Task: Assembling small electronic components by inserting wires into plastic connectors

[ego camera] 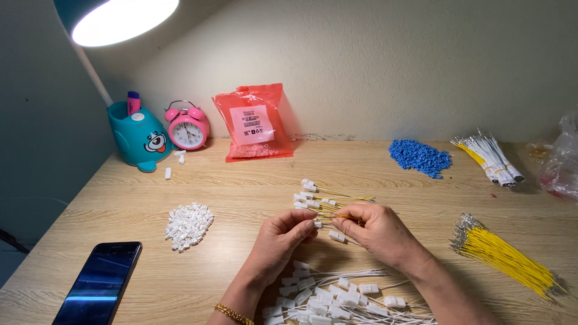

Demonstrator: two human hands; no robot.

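At frame centre, the left hand (282, 236) pinches a white connector (317, 224). The right hand (376, 230) pinches yellow wires (337, 215) above the counter (241, 180).

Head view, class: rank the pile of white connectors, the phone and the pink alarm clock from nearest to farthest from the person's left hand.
From the left hand:
1. Pile of white connectors, just to its left on the table.
2. Phone, at the near left edge.
3. Pink alarm clock, far back left by the wall.

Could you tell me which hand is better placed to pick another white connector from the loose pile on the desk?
Probably the left hand: the pile of white connectors lies on its side, with bare desk between. The right hand pinches yellow wires and sits farther away.
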